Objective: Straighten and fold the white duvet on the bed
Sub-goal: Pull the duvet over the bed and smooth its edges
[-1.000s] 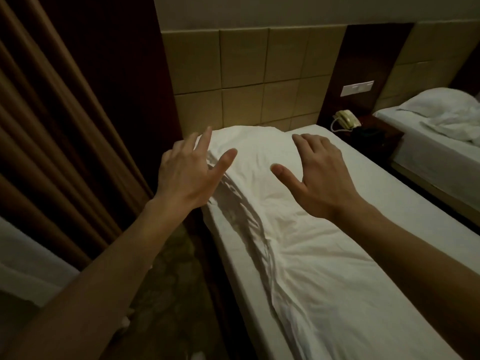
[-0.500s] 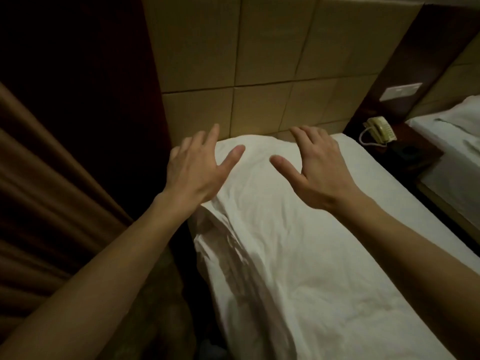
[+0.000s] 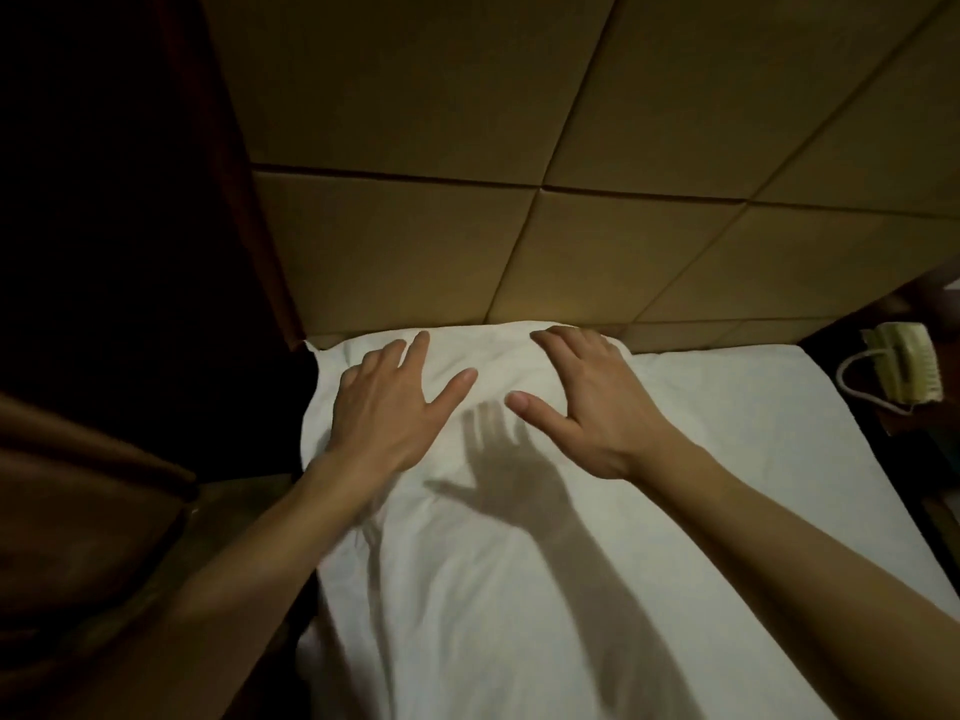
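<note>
Left hand [image 3: 387,407] and right hand [image 3: 584,402] both spread, fingers straight, over the far end of the white duvet [image 3: 483,589], just short of the padded headboard [image 3: 467,226]. Whether palms press the cloth or hover: cannot tell; a hand shadow falls between them. Judgement: step is taking the top edge. Pinch both far corners evenly, pull taut before folding. Duvet lies lengthwise along the left side of the bed [image 3: 753,433], creased, bunched, its left edge hanging over.
</note>
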`<state>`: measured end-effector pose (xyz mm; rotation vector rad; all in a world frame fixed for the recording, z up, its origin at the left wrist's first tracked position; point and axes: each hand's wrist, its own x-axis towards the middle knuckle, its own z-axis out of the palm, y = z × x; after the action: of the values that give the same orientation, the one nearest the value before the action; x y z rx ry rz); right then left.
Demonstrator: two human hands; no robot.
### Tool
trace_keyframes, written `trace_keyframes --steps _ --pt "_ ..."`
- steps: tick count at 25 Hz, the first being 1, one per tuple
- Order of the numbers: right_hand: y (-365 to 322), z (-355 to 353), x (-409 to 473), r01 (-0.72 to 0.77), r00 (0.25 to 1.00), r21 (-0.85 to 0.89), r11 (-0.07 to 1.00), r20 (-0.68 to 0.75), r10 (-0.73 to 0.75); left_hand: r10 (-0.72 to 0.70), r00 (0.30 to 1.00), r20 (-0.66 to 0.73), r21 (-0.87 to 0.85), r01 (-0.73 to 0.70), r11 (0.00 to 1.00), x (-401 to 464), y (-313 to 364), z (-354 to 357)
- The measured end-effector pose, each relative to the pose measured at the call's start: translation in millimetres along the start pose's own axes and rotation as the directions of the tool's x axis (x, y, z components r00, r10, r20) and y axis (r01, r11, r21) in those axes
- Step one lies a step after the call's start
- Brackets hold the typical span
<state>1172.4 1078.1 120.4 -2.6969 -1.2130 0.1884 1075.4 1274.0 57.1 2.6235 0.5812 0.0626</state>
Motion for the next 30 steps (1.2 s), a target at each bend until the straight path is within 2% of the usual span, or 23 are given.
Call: trace_keyframes --steps 4,9,16,21,23,25,30 --pt "59.7 69.2 90.5 0.011 0.997 0.065 0.998 0.075 -0.016 -0.037 0.997 0.070 -0.007 0.038 0.999 84.6 -9.6 68.4" --pt "124.3 146.4 150.6 0.036 0.991 0.073 0.997 0.129 -0.045 0.146 0.981 -0.127 0.071 -0.137 0.988 137.6 -40.8 155.1" --pt "152.6 219.2 178.7 -0.013 0.981 0.036 0.999 0.191 0.006 -0.036 0.996 0.085 0.046 0.032 0.998 159.5 -54.2 203.3" --pt "171.0 230.4 166.4 0.048 0.949 -0.122 0.991 0.315 -0.007 -0.005 0.987 0.159 0.196 -0.026 0.980 143.8 -40.8 211.9" --pt "173.9 229.8 149.5 0.160 0.944 -0.174 0.972 0.313 -0.099 0.083 0.987 0.140 0.191 -0.109 0.976 125.3 -32.1 213.2" --pt "174.6 233.9 132.9 0.229 0.944 -0.148 0.962 0.275 -0.183 0.155 0.986 0.065 0.175 -0.164 0.971 110.8 -37.2 214.5" --pt "177.6 244.9 103.6 0.213 0.976 -0.054 0.976 0.059 -0.209 0.330 0.943 0.038 0.162 -0.331 0.929 85.3 -49.8 219.2"
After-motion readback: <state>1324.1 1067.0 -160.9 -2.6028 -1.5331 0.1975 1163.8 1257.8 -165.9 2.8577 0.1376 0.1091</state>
